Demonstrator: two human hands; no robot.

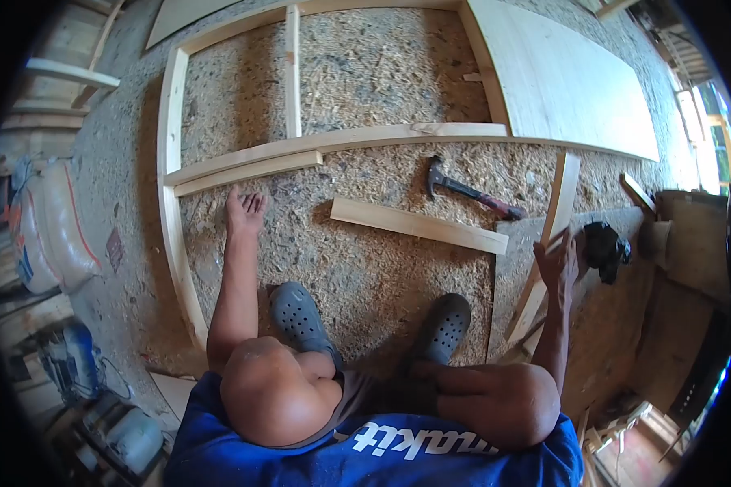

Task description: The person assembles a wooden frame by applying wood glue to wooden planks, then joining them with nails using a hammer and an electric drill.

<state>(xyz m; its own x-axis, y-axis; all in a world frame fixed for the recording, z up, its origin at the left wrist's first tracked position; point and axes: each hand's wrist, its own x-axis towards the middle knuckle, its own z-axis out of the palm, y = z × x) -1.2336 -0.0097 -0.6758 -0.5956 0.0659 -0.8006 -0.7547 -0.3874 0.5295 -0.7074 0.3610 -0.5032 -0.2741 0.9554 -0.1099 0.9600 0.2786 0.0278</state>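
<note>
My left hand (246, 209) is open, fingers spread, just below a short wood strip (252, 173) that lies along the lower rail of a wooden frame (341, 140). My right hand (555, 261) is raised, fingers apart and a little blurred, and overlaps a long wood piece (562, 191) slanting down on the right. Between my hands a short board (418, 226) lies on the shavings. Above it rests a claw hammer (469, 190), its head to the left and its dark red handle pointing right.
A plywood sheet (573, 85) lies at the upper right. Beside my right hand is a black plastic bag (605, 252). White sacks (53, 223) and a blue machine (69, 361) stand at the left. Wood shavings cover the floor around my feet.
</note>
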